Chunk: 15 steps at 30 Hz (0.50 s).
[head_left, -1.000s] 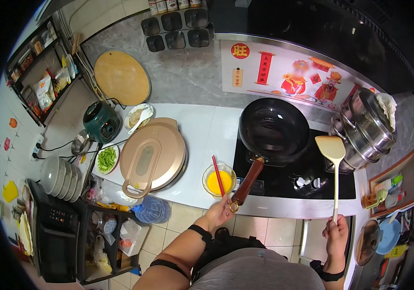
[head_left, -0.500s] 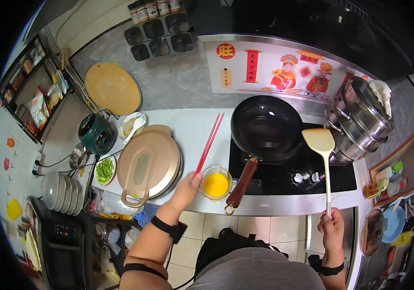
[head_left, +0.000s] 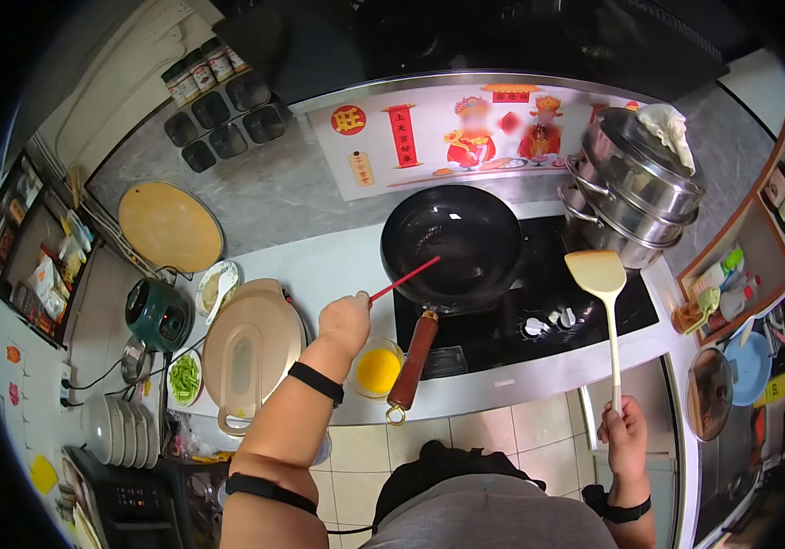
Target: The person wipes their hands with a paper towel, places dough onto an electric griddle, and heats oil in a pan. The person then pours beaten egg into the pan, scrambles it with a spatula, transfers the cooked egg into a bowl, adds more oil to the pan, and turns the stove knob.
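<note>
My left hand (head_left: 346, 322) is closed around red chopsticks (head_left: 405, 279), whose tips reach over the near left part of the black wok (head_left: 493, 224). Whether the tips touch the wok I cannot tell. Just below that hand stands a glass bowl of beaten egg (head_left: 378, 371). My right hand (head_left: 625, 432) grips the handle of a cream-coloured spatula (head_left: 599, 274), its blade raised in front of the stove. The wok sits on the black cooktop (head_left: 594, 339), its wooden handle (head_left: 412, 366) pointing toward me.
A beige electric griddle (head_left: 259, 343) stands left of the egg bowl. Near it are a plate of chopped greens (head_left: 185, 379), a white bowl with a spoon (head_left: 218, 285) and a green cooker (head_left: 158, 314). A stacked steel steamer (head_left: 639, 188) stands at the back right.
My left hand has swung the chopsticks from above the counter to over the wok. The spatula stays raised in my right hand. The whole view has shifted and tilted.
</note>
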### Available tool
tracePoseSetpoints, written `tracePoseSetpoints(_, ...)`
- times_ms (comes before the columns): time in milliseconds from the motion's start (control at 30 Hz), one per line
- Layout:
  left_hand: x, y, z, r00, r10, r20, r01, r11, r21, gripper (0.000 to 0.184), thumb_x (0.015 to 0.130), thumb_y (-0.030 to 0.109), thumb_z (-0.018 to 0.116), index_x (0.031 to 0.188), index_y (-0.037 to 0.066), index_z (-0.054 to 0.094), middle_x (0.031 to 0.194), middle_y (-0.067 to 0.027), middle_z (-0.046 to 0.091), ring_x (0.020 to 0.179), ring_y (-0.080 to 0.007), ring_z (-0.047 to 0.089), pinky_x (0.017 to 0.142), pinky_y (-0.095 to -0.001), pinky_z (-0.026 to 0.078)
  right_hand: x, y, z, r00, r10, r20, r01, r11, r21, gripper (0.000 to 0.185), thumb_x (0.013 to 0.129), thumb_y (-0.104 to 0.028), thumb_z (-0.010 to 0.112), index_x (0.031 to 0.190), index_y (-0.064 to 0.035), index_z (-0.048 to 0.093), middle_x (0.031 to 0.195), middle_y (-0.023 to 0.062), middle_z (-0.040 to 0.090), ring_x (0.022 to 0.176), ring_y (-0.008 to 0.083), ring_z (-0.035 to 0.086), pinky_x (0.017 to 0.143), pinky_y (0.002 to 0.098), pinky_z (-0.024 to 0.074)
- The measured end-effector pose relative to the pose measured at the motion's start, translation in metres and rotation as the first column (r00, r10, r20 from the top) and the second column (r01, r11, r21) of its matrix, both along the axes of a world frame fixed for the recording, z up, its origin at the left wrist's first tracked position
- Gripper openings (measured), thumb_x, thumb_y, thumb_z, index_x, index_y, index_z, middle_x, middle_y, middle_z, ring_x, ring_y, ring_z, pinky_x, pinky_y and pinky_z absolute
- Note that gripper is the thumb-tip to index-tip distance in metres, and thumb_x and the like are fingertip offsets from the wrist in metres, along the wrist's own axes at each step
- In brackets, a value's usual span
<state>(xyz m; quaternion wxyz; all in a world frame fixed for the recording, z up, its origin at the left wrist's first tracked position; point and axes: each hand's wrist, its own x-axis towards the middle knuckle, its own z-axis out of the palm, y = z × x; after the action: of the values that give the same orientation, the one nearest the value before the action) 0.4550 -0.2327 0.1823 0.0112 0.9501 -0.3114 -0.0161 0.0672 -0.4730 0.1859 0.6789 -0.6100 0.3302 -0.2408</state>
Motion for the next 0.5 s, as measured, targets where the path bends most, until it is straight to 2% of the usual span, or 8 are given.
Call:
tracePoseSetpoints(100,-0.002,-0.003,0.004,1.0,0.021,-0.013,-0.02,0.999,0.037,0.021,0.087,0.014,0.042,0.099,0.004,0.057,0.082,-0.0172,0.065,0.079,-0.0348,0.063,0.069,-0.0443,0.049,-0.005,-0.002,0.0,1.0,-0.012,-0.002,0.012,1.0,0.007,0.005,0.087,-0.003,0.045,0.091,-0.0019,0.049,0.068,0.0004,0.046,0.05,0.0071,0.041,0.047,0.0204,0.0349)
tracePoseSetpoints(200,-0.007,0.0,-0.001,0.999,-0.022,-0.03,0.022,1.0,-0.01,0.019,0.09,0.018,0.041,0.096,0.004,0.053,0.077,-0.0195,0.063,0.075,-0.0376,0.061,0.066,-0.0475,0.047,-0.008,-0.003,0.0,1.0,-0.027,-0.002,0.027,1.0,0.015,0.006,0.087,-0.003,0.045,0.091,-0.002,0.049,0.068,0.0002,0.046,0.05,0.007,0.041,0.047,0.0202,0.035)
tracePoseSetpoints(333,-0.01,0.002,-0.005,0.998,-0.046,-0.04,0.047,0.998,0.03,0.019,0.09,0.017,0.04,0.099,0.005,0.052,0.078,-0.0198,0.063,0.075,-0.0383,0.061,0.067,-0.0478,0.047,-0.006,-0.004,0.001,1.0,-0.016,0.005,0.016,1.0,0.008,0.006,0.087,-0.003,0.045,0.091,-0.0021,0.049,0.068,0.0002,0.046,0.05,0.0068,0.041,0.047,0.0202,0.0353)
tracePoseSetpoints(433,-0.014,0.008,-0.009,0.997,0.008,-0.078,-0.009,1.0,-0.013,0.017,0.089,0.015,0.042,0.098,0.004,0.052,0.081,-0.0224,0.062,0.079,-0.0386,0.06,0.069,-0.0472,0.047,-0.003,-0.003,0.001,1.0,0.014,0.017,-0.014,1.0,0.009,0.006,0.088,-0.003,0.045,0.092,-0.002,0.049,0.068,0.0003,0.047,0.051,0.0067,0.041,0.047,0.0202,0.0358)
tracePoseSetpoints(500,-0.012,0.02,-0.034,0.999,-0.001,-0.042,-0.012,0.952,-0.305,0.014,0.088,0.012,0.044,0.093,0.004,0.054,0.08,-0.0244,0.06,0.082,-0.0391,0.058,0.072,-0.0453,0.046,-0.001,-0.003,0.0,0.999,0.032,0.014,-0.032,0.999,0.001,0.006,0.088,-0.002,0.046,0.092,-0.0022,0.049,0.069,0.0005,0.047,0.051,0.0068,0.042,0.048,0.0203,0.036)
